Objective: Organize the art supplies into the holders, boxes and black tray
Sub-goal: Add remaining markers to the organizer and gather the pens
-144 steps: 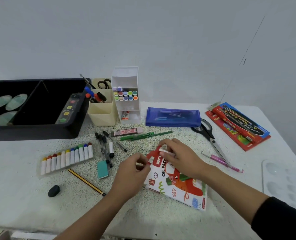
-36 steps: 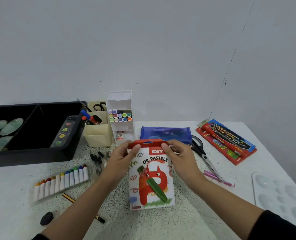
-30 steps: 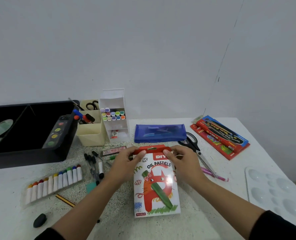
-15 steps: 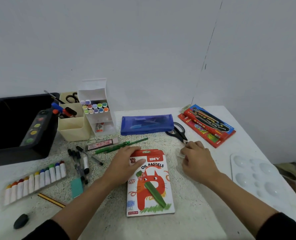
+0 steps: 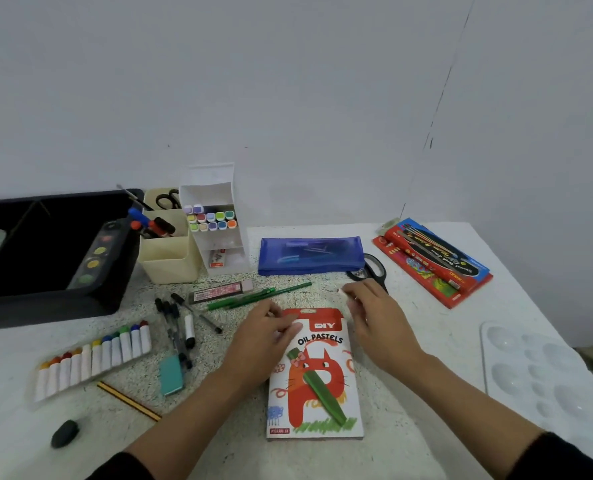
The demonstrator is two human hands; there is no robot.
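The oil pastels box (image 5: pixel 316 375) lies flat on the table in front of me. My left hand (image 5: pixel 264 337) rests on its top left corner, fingers relaxed. Just right of the box's top, my right hand (image 5: pixel 374 320) pinches a small white stick (image 5: pixel 339 291) whose tip shows past the fingers. The black tray (image 5: pixel 45 299) sits at the far left with a watercolour set (image 5: pixel 96 254) leaning inside. A cream holder (image 5: pixel 168 261) and a white marker holder (image 5: pixel 215 188) stand beside it.
Loose on the table: paint tubes (image 5: pixel 94 355), black pens (image 5: pixel 177 323), green pens (image 5: pixel 257 296), lead case (image 5: pixel 219 292), teal eraser (image 5: pixel 172 374), pencil (image 5: pixel 128 405), black eraser (image 5: pixel 64 433). Behind lie a blue pouch (image 5: pixel 310 254), scissors (image 5: pixel 371 271), red packs (image 5: pixel 430 261); white palette (image 5: pixel 537 372) at right.
The box, held upright in both hands a second ago, now lies flat. My right hand has let go of it and moved up to the right; my left hand stays on its top corner.
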